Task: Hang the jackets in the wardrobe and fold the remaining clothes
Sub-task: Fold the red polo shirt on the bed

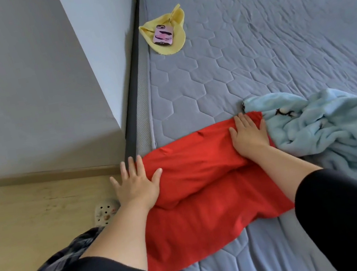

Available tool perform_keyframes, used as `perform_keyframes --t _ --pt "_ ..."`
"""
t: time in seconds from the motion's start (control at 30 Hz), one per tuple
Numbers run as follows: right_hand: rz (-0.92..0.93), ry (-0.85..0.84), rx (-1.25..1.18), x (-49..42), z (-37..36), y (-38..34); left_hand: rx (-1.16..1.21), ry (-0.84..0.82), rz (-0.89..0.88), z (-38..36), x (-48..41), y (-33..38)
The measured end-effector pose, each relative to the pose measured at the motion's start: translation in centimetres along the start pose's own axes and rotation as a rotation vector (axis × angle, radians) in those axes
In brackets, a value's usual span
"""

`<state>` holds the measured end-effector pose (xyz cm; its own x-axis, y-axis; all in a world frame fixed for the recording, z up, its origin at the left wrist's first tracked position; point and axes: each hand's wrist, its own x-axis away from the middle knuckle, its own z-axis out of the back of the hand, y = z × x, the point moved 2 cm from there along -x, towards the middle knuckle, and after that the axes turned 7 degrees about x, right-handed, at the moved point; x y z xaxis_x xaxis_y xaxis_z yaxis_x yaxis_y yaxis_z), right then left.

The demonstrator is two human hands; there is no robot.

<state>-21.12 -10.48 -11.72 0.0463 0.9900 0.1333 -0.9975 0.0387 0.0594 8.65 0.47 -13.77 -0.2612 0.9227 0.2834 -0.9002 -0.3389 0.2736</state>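
Flat and spread-fingered, both hands, left (134, 183) and right (249, 134), press opposite ends of the red garment (208, 201).

Head camera: one wide-angle view, tilted steeply down
It looks forward and down from just above the near edge of the mattress (255, 62), which fills the frame from centre to 2 o'clock; floor (21, 222) at 8 o'clock, wall (10, 93) at 10 o'clock

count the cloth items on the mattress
3: red garment at the near edge, light blue fleece right of it, yellow cloth far left under a phone; others may be offscreen.
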Motion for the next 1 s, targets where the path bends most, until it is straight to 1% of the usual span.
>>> perform_keyframes --t 0.03,0.07,0.1,0.13,0.17,0.2,0.23,0.27,0.3,0.33,0.4,0.43,0.5,0.53,0.57,0.63,0.7,0.73,0.77,0.8,0.83,0.9,0.97,1.0 --pt "-0.032 0.028 -0.034 0.2 0.5 -0.9 -0.016 0.075 -0.02 0.7 -0.2 0.3" --pt "-0.001 0.103 -0.061 0.7 1.1 -1.8 -0.024 0.175 -0.091 1.5 -0.3 1.0" --pt "0.1 0.211 -0.094 1.3 1.5 -2.7 -0.016 0.268 -0.205 2.2 -0.4 2.2" --pt "0.24 0.289 -0.125 2.0 1.7 -3.7 -0.012 0.323 -0.338 2.4 -0.4 3.6" --pt "0.376 0.306 -0.127 2.6 1.5 -4.2 -0.036 0.323 -0.469 2.2 -0.2 4.8" --pt "0.468 0.267 -0.093 2.8 1.0 -4.3 -0.091 0.262 -0.573 1.5 0.3 5.8" --pt "0.484 0.181 -0.034 2.6 0.4 -3.9 -0.16 0.175 -0.641 0.4 0.9 6.4" --pt "0.43 0.088 0.029 2.2 -0.3 -3.0 -0.222 0.07 -0.661 -0.8 1.6 6.5" --pt "0.33 0.034 0.059 1.6 -0.7 -2.0 -0.25 -0.001 -0.657 -1.7 2.0 6.1" --pt "0.227 0.013 0.054 1.0 -0.7 -0.9 -0.241 -0.021 -0.647 -2.1 2.2 5.8" --pt "0.093 0.027 0.015 -0.4 0.0 0.5 -0.139 0.041 -0.636 -1.6 2.0 5.7" --pt "0.071 0.042 0.009 -1.1 0.4 0.9 -0.044 0.102 -0.593 -0.9 1.7 5.7" --pt "0.031 0.116 -0.024 -2.5 1.8 1.6 0.142 0.247 -0.398 0.8 0.6 5.1" --pt "0.001 0.143 -0.059 -3.0 2.6 1.9 0.186 0.284 -0.295 1.4 0.1 4.6" --pt "-0.03 0.131 -0.118 -3.5 3.3 2.2 0.202 0.285 -0.223 1.9 -0.4 4.2" --pt "-0.051 0.061 -0.249 -4.2 4.0 2.8 0.26 0.222 -0.168 2.5 -1.5 3.3" --pt "-0.059 -0.004 -0.338 -4.4 4.3 3.2 0.39 0.125 -0.135 3.3 -2.7 2.4" --pt "-0.072 -0.012 -0.383 -4.4 4.5 3.5 0.436 0.065 -0.117 3.5 -3.3 1.8" --pt "-0.116 0.016 -0.452 -4.4 4.9 3.7 0.456 0.03 -0.114 3.7 -3.8 1.1" --pt "-0.188 0.036 -0.537 -4.4 5.2 3.9 0.472 0.023 -0.111 3.9 -4.1 0.4" --pt "-0.269 0.061 -0.566 -4.6 5.4 4.3 0.491 0.038 -0.096 4.0 -4.3 -0.4" --pt "-0.382 0.023 -0.428 -4.3 5.4 4.2 0.49 0.093 -0.05 3.8 -4.4 -1.6" --pt "-0.303 0.084 -0.232 -4.0 4.7 3.5 0.438 0.156 -0.028 3.4 -4.2 -1.8" --pt "-0.238 0.129 -0.189 -4.1 4.5 2.9 0.418 0.186 -0.056 3.4 -4.2 -1.4"
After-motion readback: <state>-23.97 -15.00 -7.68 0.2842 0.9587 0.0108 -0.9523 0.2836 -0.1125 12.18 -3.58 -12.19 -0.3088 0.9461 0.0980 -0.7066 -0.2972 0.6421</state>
